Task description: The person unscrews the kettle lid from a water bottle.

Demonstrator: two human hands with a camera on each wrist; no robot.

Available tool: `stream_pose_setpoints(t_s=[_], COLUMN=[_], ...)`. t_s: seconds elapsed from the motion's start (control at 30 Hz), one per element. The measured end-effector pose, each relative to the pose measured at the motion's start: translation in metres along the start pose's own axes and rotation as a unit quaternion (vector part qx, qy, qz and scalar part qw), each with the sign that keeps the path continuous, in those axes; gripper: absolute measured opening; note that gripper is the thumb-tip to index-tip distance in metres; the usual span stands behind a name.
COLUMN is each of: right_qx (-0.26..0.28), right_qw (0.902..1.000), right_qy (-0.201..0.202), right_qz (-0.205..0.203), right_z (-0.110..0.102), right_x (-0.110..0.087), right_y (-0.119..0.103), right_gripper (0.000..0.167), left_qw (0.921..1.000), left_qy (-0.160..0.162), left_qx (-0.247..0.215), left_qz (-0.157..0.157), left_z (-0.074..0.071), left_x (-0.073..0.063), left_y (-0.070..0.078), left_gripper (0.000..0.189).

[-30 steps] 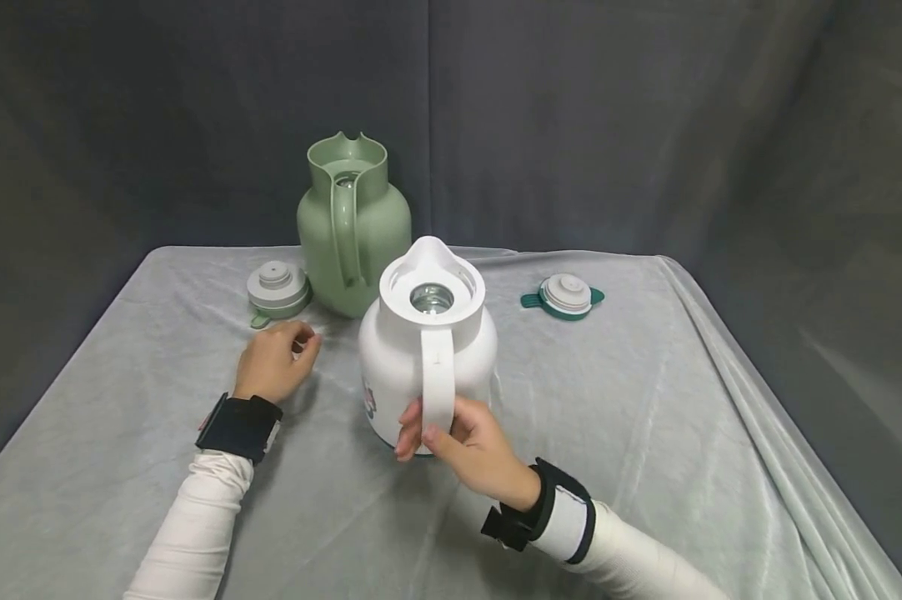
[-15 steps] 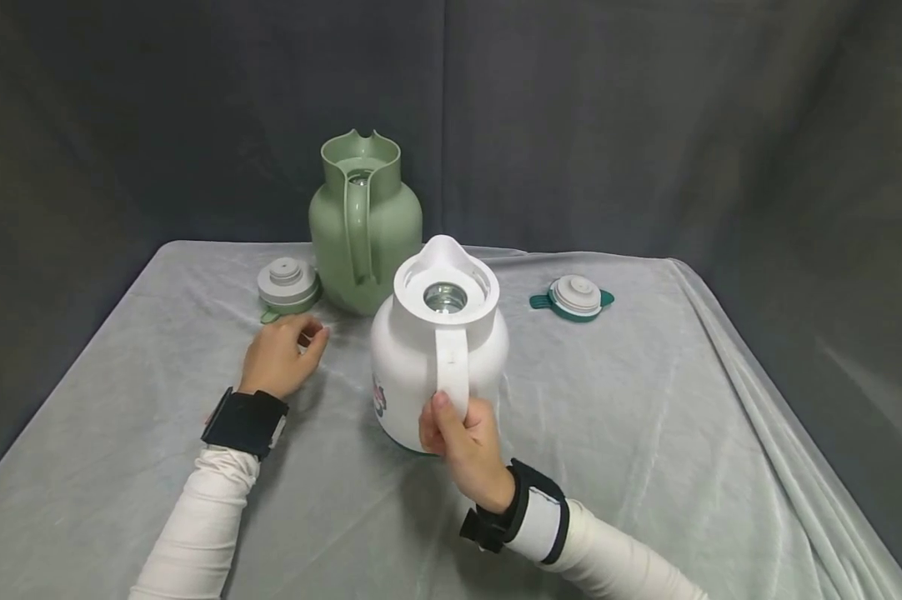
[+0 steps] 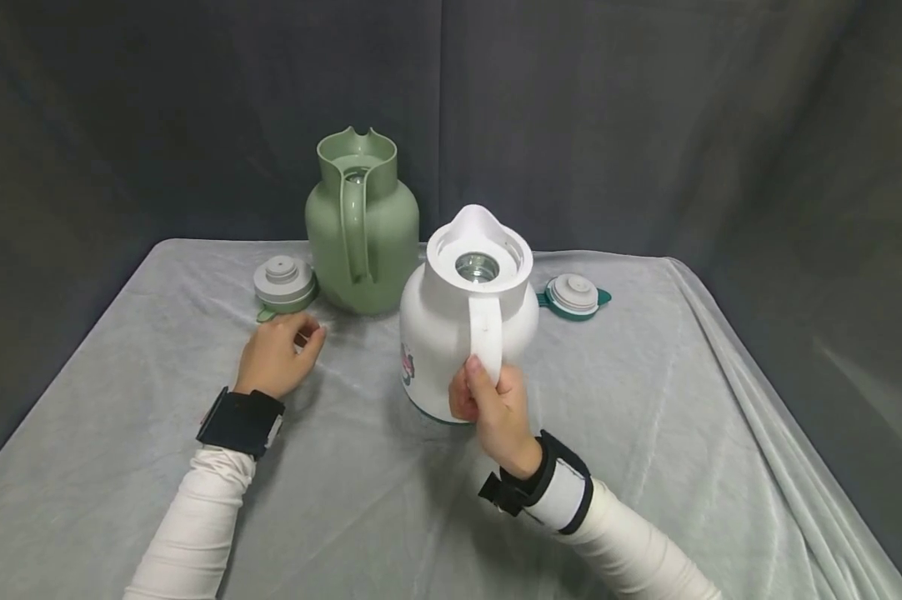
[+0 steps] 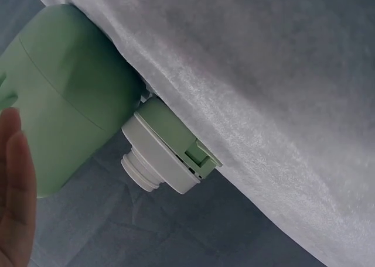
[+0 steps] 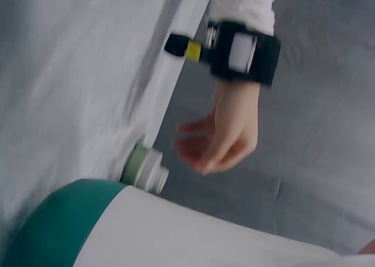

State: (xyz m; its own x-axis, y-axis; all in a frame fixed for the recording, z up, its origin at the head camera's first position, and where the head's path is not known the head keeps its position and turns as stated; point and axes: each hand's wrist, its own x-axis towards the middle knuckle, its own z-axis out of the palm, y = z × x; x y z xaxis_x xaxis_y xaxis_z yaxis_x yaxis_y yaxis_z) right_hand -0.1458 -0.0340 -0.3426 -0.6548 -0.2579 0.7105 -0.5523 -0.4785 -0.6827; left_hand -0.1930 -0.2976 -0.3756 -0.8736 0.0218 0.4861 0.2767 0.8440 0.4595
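My right hand (image 3: pixel 499 412) grips the handle of a white thermos jug (image 3: pixel 439 317), thumb along the handle. The jug has no lid on, and its round glass mouth shows at the top. In the right wrist view its teal base (image 5: pixel 70 220) lies at the lower left. My left hand (image 3: pixel 277 357) holds nothing, its fingers loosely curled, just in front of a grey-and-green stopper lid (image 3: pixel 282 285). Left of the white jug and farther back stands a green thermos jug (image 3: pixel 394 233), also without a lid, its handle facing me.
Behind the white jug, to its right, lies a grey-and-teal stopper lid (image 3: pixel 574 296), partly overlapped by the jug in the head view. A grey cloth (image 3: pixel 331 517) covers the table. Dark curtains (image 3: pixel 571 125) hang behind and at the sides.
My right hand has closed its fingers round the handle of the white thermos jug and carried the jug to the right and away from me. My left hand stays in place.
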Motion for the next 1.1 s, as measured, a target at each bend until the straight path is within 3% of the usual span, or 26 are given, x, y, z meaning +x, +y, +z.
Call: stream_pose_setpoints(t_s=[0.3,0.33,0.53,0.57,0.83,1.1], right_qx=[-0.03,-0.021,-0.028,-0.044,-0.046,-0.036], right_qw=[0.9994,0.9996,0.9988,0.998,0.9964,0.9943], right_qy=[0.017,0.019,0.037,0.039,0.034,0.067], right_qz=[-0.001,-0.001,0.014,0.019,0.063,0.074], right_z=[-0.038,-0.052,-0.077,-0.071,-0.091,-0.102], right_x=[0.024,0.023,0.043,0.05,0.073,0.08], right_y=[0.009,0.025,0.041,0.029,0.055,0.07], right_gripper=[0.045,0.045,0.048,0.049,0.044,0.043], left_qw=[1.0,1.0,0.9999,0.9999,0.9994,0.9998], left_qy=[-0.002,-0.003,-0.007,-0.01,-0.011,-0.013], left_qx=[0.0,0.001,0.003,0.003,0.006,0.0], left_qz=[-0.001,-0.002,-0.006,-0.009,-0.033,-0.018], left_z=[-0.002,-0.002,-0.001,-0.001,-0.006,-0.009], left_x=[-0.004,-0.004,-0.008,-0.009,-0.02,-0.022], left_y=[-0.001,-0.001,-0.004,-0.004,-0.001,0.009], left_gripper=[0.014,0.014,0.015,0.016,0.018,0.015])
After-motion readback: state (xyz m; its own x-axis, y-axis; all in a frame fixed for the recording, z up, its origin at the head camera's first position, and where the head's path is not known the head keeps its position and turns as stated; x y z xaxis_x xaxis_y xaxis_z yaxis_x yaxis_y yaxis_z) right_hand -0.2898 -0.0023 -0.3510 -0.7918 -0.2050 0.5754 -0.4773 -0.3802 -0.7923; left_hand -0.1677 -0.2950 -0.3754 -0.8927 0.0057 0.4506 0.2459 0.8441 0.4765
